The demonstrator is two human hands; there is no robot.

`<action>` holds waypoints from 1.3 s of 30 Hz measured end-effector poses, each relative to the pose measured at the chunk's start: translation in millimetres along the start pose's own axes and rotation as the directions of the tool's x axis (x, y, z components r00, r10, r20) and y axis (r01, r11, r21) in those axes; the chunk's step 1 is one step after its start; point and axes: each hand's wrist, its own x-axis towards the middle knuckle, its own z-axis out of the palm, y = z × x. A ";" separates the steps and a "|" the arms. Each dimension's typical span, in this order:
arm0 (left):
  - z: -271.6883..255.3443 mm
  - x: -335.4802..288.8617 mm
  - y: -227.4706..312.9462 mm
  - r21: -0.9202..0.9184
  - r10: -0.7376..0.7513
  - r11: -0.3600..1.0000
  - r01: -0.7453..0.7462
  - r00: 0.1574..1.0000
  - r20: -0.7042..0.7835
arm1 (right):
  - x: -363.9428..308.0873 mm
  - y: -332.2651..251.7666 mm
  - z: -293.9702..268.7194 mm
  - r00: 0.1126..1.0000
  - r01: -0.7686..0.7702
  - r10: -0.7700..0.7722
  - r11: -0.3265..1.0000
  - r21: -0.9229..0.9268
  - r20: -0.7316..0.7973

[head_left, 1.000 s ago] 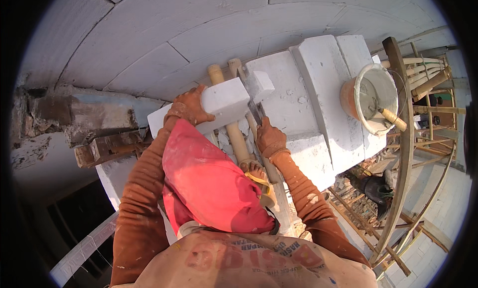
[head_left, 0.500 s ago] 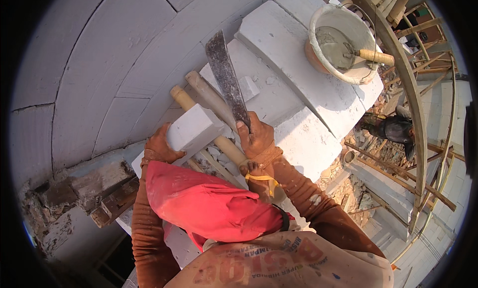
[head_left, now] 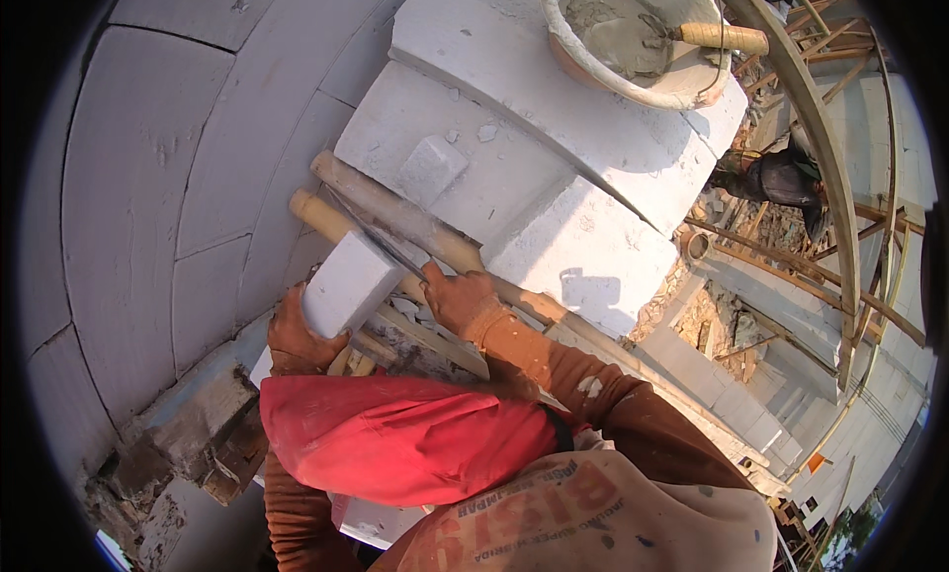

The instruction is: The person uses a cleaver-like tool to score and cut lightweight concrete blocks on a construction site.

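My left hand (head_left: 304,333) is closed around the near end of a small white lightweight block (head_left: 348,283), which lies across a bamboo pole (head_left: 318,216). In my right hand (head_left: 461,301) is the handle of a machete, mostly covered by the fingers. The dark machete blade (head_left: 381,240) shows nearly edge-on and points up-left along the block's far right end. Whether its edge touches the block, I cannot tell. A second pole (head_left: 395,208), thicker and greyer, runs just beyond the blade.
Large white blocks (head_left: 554,127) form a platform ahead, with a small offcut (head_left: 432,167) on it. A mortar bucket (head_left: 559,38) holds a wooden-handled tool (head_left: 722,38). The block wall (head_left: 148,147) rises at left. Bent timber (head_left: 825,176) and another person (head_left: 781,181) are at right.
The machete has swung down from raised and broad-side to low beside the block. My right hand dropped down-left with it. My left hand still holds the block; the whole view has shifted.
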 end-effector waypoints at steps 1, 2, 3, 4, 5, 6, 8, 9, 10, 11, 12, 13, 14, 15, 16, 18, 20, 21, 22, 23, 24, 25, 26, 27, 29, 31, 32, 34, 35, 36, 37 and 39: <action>0.5 -0.1 -0.9 -0.021 0.073 0.997 -0.074 0.997 -0.024 | 3.6 4.7 -7.6 0.999 0.029 -0.028 0.999 0.018 -0.044; 0.5 -4.3 -2.0 -0.019 0.063 0.998 -0.063 0.998 -0.005 | 0.7 -0.7 -21.4 0.997 0.051 -0.048 0.997 0.051 -0.064; -0.3 -5.4 -2.6 -0.009 0.014 1.000 -0.014 0.999 0.031 | 0.1 -10.2 -42.1 0.998 0.046 -0.043 0.997 0.061 -0.047; 0.0 -2.1 -1.8 -0.004 -0.033 0.999 0.033 0.998 0.045 | 7.0 -20.1 -72.3 0.962 0.136 -0.089 0.976 0.169 -0.260; 0.2 -3.8 -2.5 0.002 -0.049 0.999 0.049 0.998 0.042 | 11.8 -27.4 -88.9 0.882 0.245 -0.102 0.933 0.264 -0.460; 1.9 -3.8 -4.0 -0.012 -0.009 1.000 0.009 1.000 0.012 | 15.9 -30.2 -91.5 0.885 0.247 -0.102 0.930 0.271 -0.455; 5.2 -4.7 -5.7 -0.023 0.029 0.999 -0.029 0.999 -0.018 | 20.2 -32.1 -82.9 0.664 0.438 -0.027 0.823 0.361 -0.747; 4.7 -6.4 -5.0 -0.011 0.023 1.000 -0.023 0.999 -0.030 | 20.4 -31.6 -74.0 0.574 0.513 0.009 0.776 0.368 -0.819; 2.1 -3.6 -0.6 -0.002 0.034 0.999 -0.034 0.998 -0.046 | 13.4 -17.5 -41.0 0.562 0.515 0.014 0.776 0.364 -0.827; 4.1 0.5 1.3 0.000 0.051 0.999 -0.051 0.998 -0.047 | 4.7 3.1 5.4 0.893 0.218 -0.081 0.938 0.269 -0.442; 8.3 -0.6 0.9 0.013 0.064 0.998 -0.064 0.997 -0.039 | -6.4 12.0 30.8 0.997 -0.010 0.009 1.000 0.012 0.073; 9.0 -2.0 0.0 0.026 0.078 0.997 -0.077 0.997 -0.027 | -17.5 7.4 27.9 0.997 -0.020 0.019 1.000 0.014 0.078; 7.8 6.1 -2.5 0.027 0.095 0.995 -0.094 0.994 -0.053 | -12.9 4.3 17.9 0.997 -0.059 0.056 0.996 0.062 0.052; 12.2 -0.9 -4.7 0.047 0.101 0.994 -0.099 0.994 -0.047 | -17.0 1.4 9.1 0.993 -0.107 0.100 0.987 0.118 0.061; 15.8 -4.3 -5.8 0.065 0.109 0.992 -0.106 0.993 -0.040 | -13.6 -0.7 -2.2 0.993 -0.111 0.105 0.987 0.116 0.063; 15.1 -11.1 -5.6 0.049 0.077 0.996 -0.076 0.997 -0.023 | -1.5 -12.6 -38.6 0.942 0.133 -0.045 0.960 0.246 -0.333; 11.1 -12.1 -5.5 0.053 0.044 0.998 -0.043 0.999 -0.012 | 7.9 -23.9 -80.1 0.844 0.242 -0.022 0.908 0.343 -0.536; 12.2 -9.3 -2.5 0.060 0.072 0.996 -0.069 0.997 -0.037 | 9.7 -25.7 -88.9 0.695 0.363 0.035 0.845 0.393 -0.718; 13.1 -9.2 -2.1 0.068 0.099 0.993 -0.094 0.993 -0.063 | 8.8 -23.7 -75.4 0.700 0.362 0.036 0.843 0.398 -0.713; 10.9 -7.0 -1.5 0.068 0.106 0.992 -0.102 0.993 -0.060 | 6.1 -16.2 -52.0 0.697 0.370 0.013 0.849 0.376 -0.717; 8.0 -6.9 0.0 0.036 0.121 0.992 -0.119 0.991 -0.060 | 0.5 -6.1 -23.8 0.693 0.382 -0.013 0.854 0.352 -0.721; 10.2 -5.3 2.2 -0.005 0.141 0.990 -0.142 0.988 -0.064 | -17.8 5.6 21.3 0.945 0.108 0.003 0.941 0.321 -0.328; 12.7 -14.8 4.8 -0.013 0.139 0.990 -0.140 0.989 -0.059 | -31.3 6.2 33.7 0.947 0.102 0.006 0.943 0.318 -0.321; 15.4 -16.0 3.3 0.045 0.164 0.986 -0.160 0.983 -0.080 | -30.1 6.0 40.1 0.986 -0.034 0.073 0.969 0.246 -0.150; 17.8 -11.2 4.0 0.108 0.181 0.980 -0.170 0.978 -0.106 | -22.5 10.6 31.9 0.992 -0.054 0.067 0.991 0.126 -0.108; 18.4 -16.6 5.2 0.143 0.106 0.985 -0.093 0.990 -0.088 | -24.7 1.3 -4.0 0.980 0.003 0.050 0.964 0.264 -0.191; 22.3 -12.2 4.8 0.138 0.107 0.986 -0.093 0.990 -0.093 | -15.9 -1.2 -23.6 0.947 0.103 0.022 0.924 0.369 -0.320; 20.6 -13.5 3.1 0.092 0.197 0.979 -0.184 0.968 -0.158 | -6.0 -14.4 -58.2 0.826 0.225 0.060 0.877 0.425 -0.561; 21.4 -14.9 -0.2 0.096 0.190 0.980 -0.177 0.969 -0.158 | -2.6 -17.8 -63.7 0.637 0.359 0.118 0.829 0.428 -0.762; 21.1 -13.2 -1.1 0.092 0.197 0.979 -0.184 0.968 -0.158 | -4.6 -14.7 -53.5 0.634 0.359 0.120 0.829 0.428 -0.764; 20.1 -11.5 -1.3 0.088 0.202 0.978 -0.190 0.967 -0.158 | -10.2 -7.1 -25.8 0.735 0.297 0.055 0.870 0.394 -0.676; 18.7 -4.7 8.0 0.083 0.206 0.977 -0.195 0.967 -0.153 | -30.6 23.7 65.3 0.997 -0.074 0.078 0.990 0.116 -0.029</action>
